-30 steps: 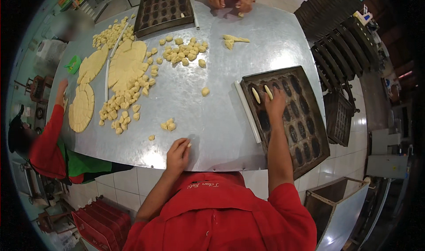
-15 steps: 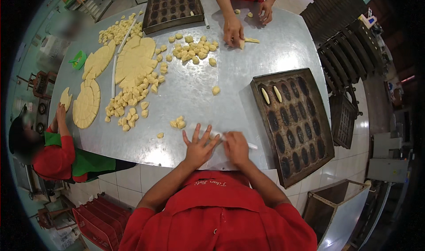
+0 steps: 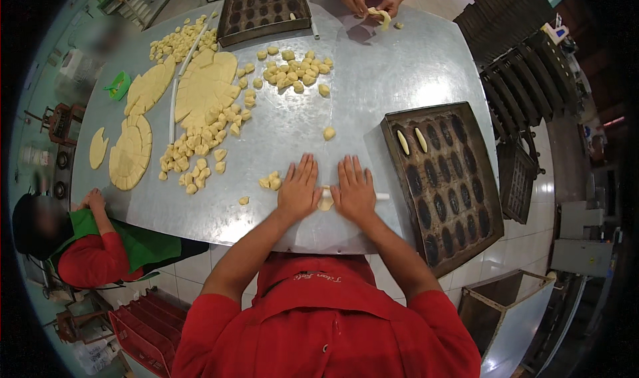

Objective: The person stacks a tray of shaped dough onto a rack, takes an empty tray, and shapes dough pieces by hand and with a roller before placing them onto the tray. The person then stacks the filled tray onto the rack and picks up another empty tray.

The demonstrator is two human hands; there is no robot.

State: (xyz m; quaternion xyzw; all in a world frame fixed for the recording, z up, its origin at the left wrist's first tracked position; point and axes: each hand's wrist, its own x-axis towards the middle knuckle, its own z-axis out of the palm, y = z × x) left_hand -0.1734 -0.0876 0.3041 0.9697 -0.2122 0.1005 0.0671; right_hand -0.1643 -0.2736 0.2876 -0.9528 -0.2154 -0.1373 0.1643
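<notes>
My left hand (image 3: 299,186) and my right hand (image 3: 353,186) lie flat, fingers stretched forward, over a thin white rolling pin (image 3: 382,196). Most of the pin is hidden under them; its right end sticks out past my right hand. Between my palms a flattened piece of dough (image 3: 325,203) shows under the pin. Left of my left hand sits a small cluster of dough balls (image 3: 271,181), with a single dough ball (image 3: 244,200) nearer me. Another lone dough ball (image 3: 329,133) rests ahead of my fingertips.
To my right stands a moulded baking pan (image 3: 494,198) holding two dough strips. Dough sheets (image 3: 206,85) and piled dough pieces (image 3: 200,141) cover the left. Another pan (image 3: 265,33) stands far back. Across, a co-worker's hands (image 3: 386,5) hold dough; another person (image 3: 93,245) stands left.
My right hand has opened and flattened beside my left, and the dough now lies under the pin. Across the table, the co-worker has lifted dough off the surface. The left person's hands moved nearer.
</notes>
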